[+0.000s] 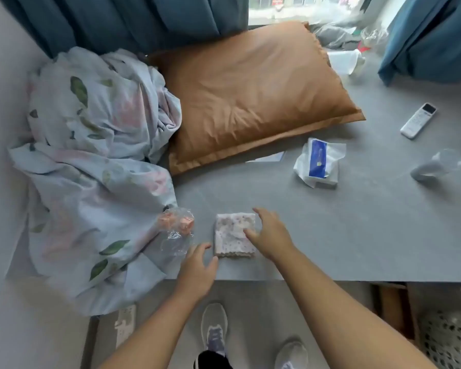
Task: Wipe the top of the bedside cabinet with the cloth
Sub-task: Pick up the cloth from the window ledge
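Grey cabinet top (330,230), folded cloth (233,235), R hand (270,237) fingers spread on it, L hand (197,270) loose beside

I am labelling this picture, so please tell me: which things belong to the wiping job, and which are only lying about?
For the job: folded cloth, grey cabinet top.

Lying about: brown pillow, floral sheet, tissue pack, remote control, plastic wrapper.

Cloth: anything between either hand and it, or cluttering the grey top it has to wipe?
Nothing blocks the hands: the right hand is already on the folded cloth, the left hand beside it. On the grey top lie a plastic wrapper, tissue pack, remote, pillow and bedsheet.
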